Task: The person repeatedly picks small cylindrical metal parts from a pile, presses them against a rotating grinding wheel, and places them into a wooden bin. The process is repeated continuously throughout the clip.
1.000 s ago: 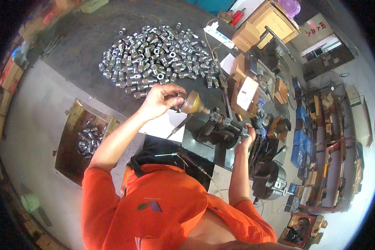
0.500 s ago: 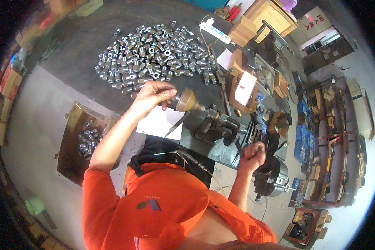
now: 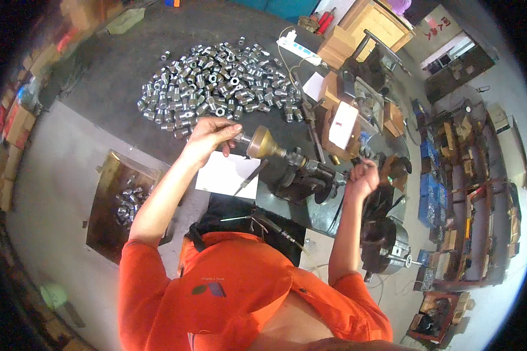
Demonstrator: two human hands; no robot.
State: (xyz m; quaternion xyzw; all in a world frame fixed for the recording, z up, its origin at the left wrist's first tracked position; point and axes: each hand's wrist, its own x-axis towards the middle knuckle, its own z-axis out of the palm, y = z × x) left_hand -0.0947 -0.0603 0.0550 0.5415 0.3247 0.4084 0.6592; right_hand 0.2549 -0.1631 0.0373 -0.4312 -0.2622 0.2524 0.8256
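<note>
My left hand (image 3: 212, 140) is closed, pinching a steel fitting (image 3: 242, 138) between thumb and fingers. That fitting sits at the wide mouth of a brass-coloured cup (image 3: 263, 143), though I cannot tell whether the two touch. The narrow end of the cup joins a dark metal bench fixture (image 3: 301, 178) that lies across the table. At the fixture's right end is my right hand (image 3: 363, 180), its fingers curled; what they grip, if anything, is hidden. Beyond my left hand lies a large heap of steel fittings (image 3: 216, 82).
A white sheet of paper (image 3: 225, 175) lies under my left forearm side. An air gun (image 3: 269, 225) with a hose rests at the table's near edge. Left stands a wooden box (image 3: 108, 190) holding several fittings. A dark machine (image 3: 386, 245) stands right; a power strip (image 3: 298, 48) lies far back.
My right hand has moved up and away from me to the fixture's right end. My left hand stays by the cup with the fitting. The whole view has shifted slightly.
</note>
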